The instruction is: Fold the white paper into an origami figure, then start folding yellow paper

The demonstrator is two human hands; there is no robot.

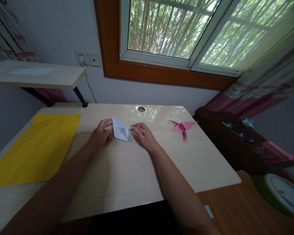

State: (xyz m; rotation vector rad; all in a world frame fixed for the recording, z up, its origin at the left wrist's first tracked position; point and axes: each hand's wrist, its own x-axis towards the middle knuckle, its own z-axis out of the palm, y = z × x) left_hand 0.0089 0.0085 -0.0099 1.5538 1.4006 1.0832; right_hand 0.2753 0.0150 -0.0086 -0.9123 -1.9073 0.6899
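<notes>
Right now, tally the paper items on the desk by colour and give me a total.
White: 1, the partly folded white paper piece, with the left hand and the right hand at its sides.
Pink: 1, the folded pink paper figure, lying apart to the right.
Yellow: 1, the flat yellow paper sheet on the left of the pale wooden desk.
Total: 3

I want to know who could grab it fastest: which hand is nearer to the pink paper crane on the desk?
Right. The right hand lies just left of the pink paper crane, at the white folded paper. The left hand is beyond that paper, farther away.
</notes>
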